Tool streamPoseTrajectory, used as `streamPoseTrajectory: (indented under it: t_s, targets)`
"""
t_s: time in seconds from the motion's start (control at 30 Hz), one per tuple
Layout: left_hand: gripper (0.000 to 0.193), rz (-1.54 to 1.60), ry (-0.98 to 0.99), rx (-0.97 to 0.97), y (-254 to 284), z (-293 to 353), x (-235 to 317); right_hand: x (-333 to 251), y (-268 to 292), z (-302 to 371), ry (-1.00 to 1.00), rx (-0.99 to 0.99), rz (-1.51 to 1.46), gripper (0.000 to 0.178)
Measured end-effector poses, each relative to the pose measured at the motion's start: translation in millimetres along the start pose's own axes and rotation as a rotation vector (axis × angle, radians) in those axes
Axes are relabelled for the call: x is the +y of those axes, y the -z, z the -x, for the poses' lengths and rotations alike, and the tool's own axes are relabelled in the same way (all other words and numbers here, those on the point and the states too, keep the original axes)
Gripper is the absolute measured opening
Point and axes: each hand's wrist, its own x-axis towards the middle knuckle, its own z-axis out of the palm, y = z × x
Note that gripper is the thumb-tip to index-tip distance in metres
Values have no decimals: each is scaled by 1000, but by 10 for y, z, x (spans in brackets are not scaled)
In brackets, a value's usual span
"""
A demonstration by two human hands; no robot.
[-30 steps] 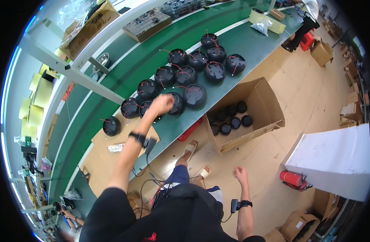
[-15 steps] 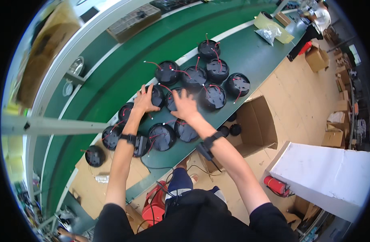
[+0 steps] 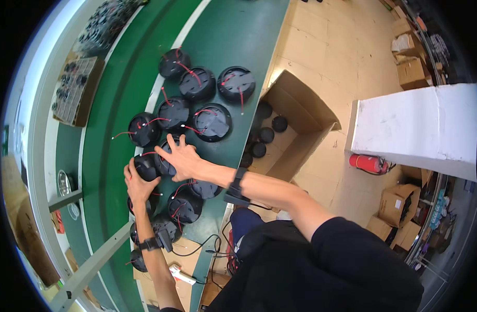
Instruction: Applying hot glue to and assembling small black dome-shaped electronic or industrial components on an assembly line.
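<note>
Black round housings with thin red wires stand in loose rows on the green workbench [image 3: 259,31]. My left hand [image 3: 138,184] curves around one black round housing [image 3: 147,167] near the bench's far side, fingers on one side and thumb on the other. My right hand [image 3: 184,160] grips the neighbouring black housing [image 3: 166,165] from above, its fingers spread across the top and partly hiding it. Just beyond my hands is a housing [image 3: 144,130] with its wire reaching out to the left. Another housing [image 3: 185,205] sits nearer to me.
An open cardboard box [image 3: 306,130] holding several black round pieces stands on the floor right of the bench. A metal post [image 3: 95,257] slants across the lower left. Beside my left forearm lies a white power strip [image 3: 182,274]. A red fire extinguisher [image 3: 368,164] is by the white-topped block [image 3: 415,125].
The whole view has swung round, so the bench now runs more up and down the picture. Both hands stay at the same pair of housings, and my right hand has settled onto its housing.
</note>
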Motion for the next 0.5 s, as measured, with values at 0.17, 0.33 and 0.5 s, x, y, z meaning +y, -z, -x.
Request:
streamPoseTrajectory:
  t_s: [0.17, 0.33, 0.5]
  targets:
    - [107, 69, -137, 245, 724, 509, 932, 588, 1110, 1579, -9, 268, -315, 104]
    - [112, 171, -296, 99, 1050, 1388, 2284, 1977, 1352, 2704, -422, 119, -261, 107]
    - [105, 470, -397, -586, -1164, 1236, 3808, 4165, 117, 2634, -751, -164, 31, 118]
